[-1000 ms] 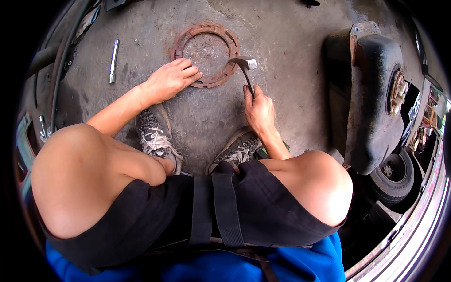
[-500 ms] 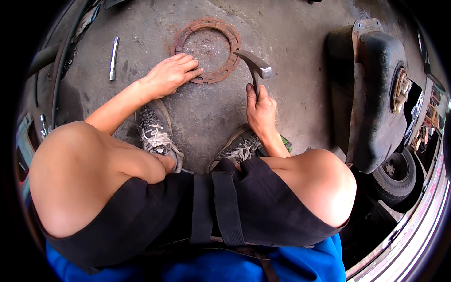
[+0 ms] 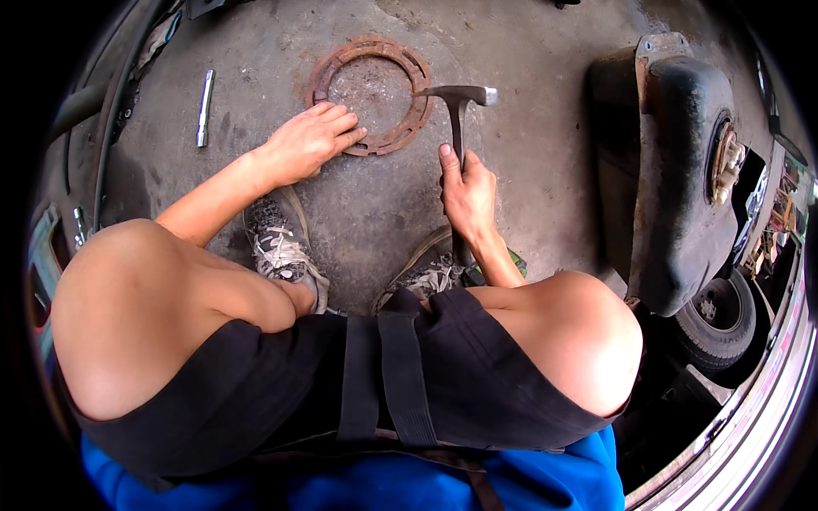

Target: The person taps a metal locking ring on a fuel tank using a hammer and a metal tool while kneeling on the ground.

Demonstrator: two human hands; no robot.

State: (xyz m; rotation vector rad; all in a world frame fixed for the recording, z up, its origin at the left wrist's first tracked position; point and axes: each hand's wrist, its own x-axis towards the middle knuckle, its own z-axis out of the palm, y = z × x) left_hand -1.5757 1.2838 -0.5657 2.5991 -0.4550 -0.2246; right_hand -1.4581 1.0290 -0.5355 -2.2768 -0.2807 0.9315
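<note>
A rusty flat metal ring with slots in its face lies on the concrete floor in front of me. My left hand rests at its near left edge, fingers bent over the rim, thumb hidden. In my right hand is a pick hammer, gripped by its dark handle with the thumb along it. The hammer's head lies crosswise: its thin pointed end is at the ring's right edge, the shiny square face points right. Whether the point touches the ring I cannot tell.
A shiny metal tube lies on the floor to the left. On the right stands a large black tank with a rusty flange, and beyond it a wheel with a tyre. My shoes are close below my hands.
The hammer has turned in my right hand: its head now lies level, with the pointed end at the ring. My left hand has stayed on the ring.
</note>
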